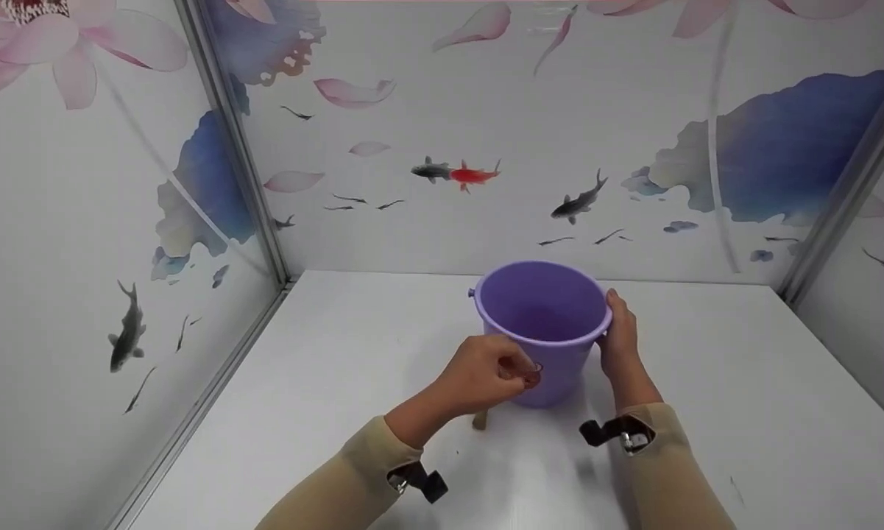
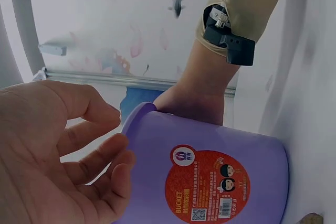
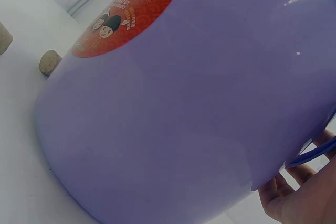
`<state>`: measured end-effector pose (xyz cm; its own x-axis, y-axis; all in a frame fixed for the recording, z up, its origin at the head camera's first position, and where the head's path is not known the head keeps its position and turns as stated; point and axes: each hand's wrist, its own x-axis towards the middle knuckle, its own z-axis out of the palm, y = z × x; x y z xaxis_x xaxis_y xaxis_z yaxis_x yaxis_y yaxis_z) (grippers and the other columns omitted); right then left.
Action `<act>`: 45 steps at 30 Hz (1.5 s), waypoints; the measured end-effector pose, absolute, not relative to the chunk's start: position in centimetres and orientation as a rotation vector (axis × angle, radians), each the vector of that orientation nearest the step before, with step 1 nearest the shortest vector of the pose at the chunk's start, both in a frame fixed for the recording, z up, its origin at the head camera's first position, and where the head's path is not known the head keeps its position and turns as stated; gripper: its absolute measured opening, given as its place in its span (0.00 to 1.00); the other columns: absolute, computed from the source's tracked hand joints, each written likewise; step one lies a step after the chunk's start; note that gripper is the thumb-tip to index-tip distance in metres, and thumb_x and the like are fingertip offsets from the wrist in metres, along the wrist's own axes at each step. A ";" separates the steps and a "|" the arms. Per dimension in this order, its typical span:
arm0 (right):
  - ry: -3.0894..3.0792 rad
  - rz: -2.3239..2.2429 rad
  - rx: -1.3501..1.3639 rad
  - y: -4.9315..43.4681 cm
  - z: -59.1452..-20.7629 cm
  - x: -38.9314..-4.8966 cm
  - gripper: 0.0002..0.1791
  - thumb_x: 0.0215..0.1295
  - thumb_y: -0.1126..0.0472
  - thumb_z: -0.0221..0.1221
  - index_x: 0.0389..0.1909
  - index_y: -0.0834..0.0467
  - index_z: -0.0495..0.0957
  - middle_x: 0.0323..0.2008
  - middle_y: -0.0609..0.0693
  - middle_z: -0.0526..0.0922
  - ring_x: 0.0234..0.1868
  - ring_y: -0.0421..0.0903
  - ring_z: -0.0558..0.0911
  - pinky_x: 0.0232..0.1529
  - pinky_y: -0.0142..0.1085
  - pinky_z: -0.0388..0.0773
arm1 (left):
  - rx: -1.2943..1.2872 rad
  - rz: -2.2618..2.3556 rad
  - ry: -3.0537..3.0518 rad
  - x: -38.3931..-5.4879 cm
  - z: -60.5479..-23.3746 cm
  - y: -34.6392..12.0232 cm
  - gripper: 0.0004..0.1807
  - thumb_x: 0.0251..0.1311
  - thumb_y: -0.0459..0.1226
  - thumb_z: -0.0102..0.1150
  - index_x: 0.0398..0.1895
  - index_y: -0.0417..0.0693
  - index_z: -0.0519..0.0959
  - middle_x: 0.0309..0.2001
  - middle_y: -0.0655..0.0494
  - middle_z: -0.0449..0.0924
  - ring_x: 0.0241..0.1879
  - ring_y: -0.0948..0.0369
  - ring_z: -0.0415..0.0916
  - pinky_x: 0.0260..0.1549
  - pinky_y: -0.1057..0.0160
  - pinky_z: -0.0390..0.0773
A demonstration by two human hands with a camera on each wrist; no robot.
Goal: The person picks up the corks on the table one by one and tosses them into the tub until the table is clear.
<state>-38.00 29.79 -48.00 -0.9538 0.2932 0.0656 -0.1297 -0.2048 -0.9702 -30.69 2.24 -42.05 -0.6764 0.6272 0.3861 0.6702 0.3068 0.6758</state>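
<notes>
A purple bucket (image 1: 545,368) stands on the table, its mouth facing up; a round red label (image 2: 207,184) is on its side. My right hand (image 1: 622,335) grips the bucket's right side at the rim. In the right wrist view its fingers (image 3: 302,179) lie by the rim, beside the handle strip (image 3: 315,153). My left hand (image 1: 489,372) hangs in front of the bucket with loosely curled fingers. Nothing shows between its fingers in the left wrist view, and their tips (image 2: 121,174) overlap the rim there.
A short brown stub (image 1: 480,419), partly hidden by my left hand, lies in front of the bucket. Two such brown pieces, one a round-ended stub (image 3: 50,62), show in the right wrist view. Printed wall panels (image 1: 412,243) enclose the white table (image 1: 324,346).
</notes>
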 end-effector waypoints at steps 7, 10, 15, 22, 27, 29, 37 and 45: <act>-1.824 2.210 -0.217 29.7 -47.9 -38.2 0.36 0.84 0.40 0.36 0.73 0.63 0.71 0.60 0.46 0.79 0.63 0.42 0.75 0.79 0.50 0.66 | -1.148 -1.233 -2.585 -30.9 -43.8 1.3 0.12 0.53 0.27 0.63 0.39 0.41 0.90 0.42 0.46 0.89 0.43 0.56 0.83 0.44 0.66 0.84; -1.829 2.210 -0.214 29.7 -47.9 -38.3 0.36 0.84 0.40 0.36 0.73 0.64 0.70 0.59 0.46 0.79 0.65 0.45 0.74 0.79 0.50 0.65 | -1.129 -1.198 -2.606 -31.0 -44.3 1.3 0.12 0.51 0.27 0.64 0.39 0.40 0.90 0.42 0.48 0.89 0.42 0.58 0.81 0.43 0.68 0.80; -1.815 2.228 -0.190 29.7 -47.9 -38.3 0.36 0.84 0.41 0.37 0.74 0.65 0.69 0.58 0.45 0.79 0.69 0.48 0.72 0.81 0.51 0.63 | -1.103 -1.141 -2.640 -31.5 -45.0 1.1 0.14 0.48 0.27 0.63 0.39 0.41 0.91 0.40 0.52 0.88 0.40 0.57 0.80 0.40 0.70 0.76; -1.810 2.232 -0.210 29.6 -48.0 -38.3 0.36 0.84 0.41 0.37 0.75 0.64 0.69 0.64 0.51 0.77 0.67 0.47 0.73 0.80 0.51 0.64 | -1.049 -1.096 -2.701 -32.5 -46.1 0.8 0.17 0.44 0.30 0.64 0.40 0.42 0.91 0.34 0.53 0.86 0.40 0.50 0.82 0.37 0.69 0.75; -1.822 2.198 -0.199 29.9 -47.9 -38.2 0.37 0.84 0.39 0.37 0.73 0.65 0.71 0.59 0.47 0.79 0.65 0.45 0.75 0.79 0.50 0.65 | -0.991 -1.065 -2.751 -33.3 -47.4 0.9 0.15 0.44 0.30 0.65 0.38 0.45 0.91 0.33 0.54 0.85 0.34 0.61 0.75 0.36 0.68 0.74; -1.817 2.190 -0.200 29.9 -47.9 -38.2 0.37 0.84 0.39 0.37 0.72 0.65 0.71 0.59 0.46 0.80 0.64 0.45 0.75 0.79 0.50 0.66 | -0.983 -1.051 -2.776 -33.5 -47.9 1.0 0.16 0.45 0.31 0.65 0.40 0.44 0.91 0.34 0.53 0.86 0.34 0.64 0.73 0.36 0.68 0.74; -1.810 2.209 -0.199 29.7 -47.9 -37.9 0.35 0.84 0.42 0.38 0.70 0.65 0.72 0.54 0.44 0.80 0.61 0.45 0.76 0.73 0.46 0.71 | -0.914 -1.121 -2.846 -33.7 -49.3 0.7 0.15 0.48 0.30 0.64 0.41 0.41 0.90 0.36 0.53 0.88 0.37 0.61 0.78 0.40 0.63 0.80; -1.812 2.212 -0.188 29.9 -47.8 -37.8 0.34 0.85 0.42 0.38 0.70 0.65 0.72 0.51 0.40 0.81 0.61 0.44 0.76 0.71 0.45 0.71 | -0.821 -1.109 -2.903 -34.0 -49.9 0.7 0.14 0.48 0.31 0.66 0.40 0.40 0.89 0.37 0.52 0.87 0.37 0.61 0.77 0.39 0.59 0.82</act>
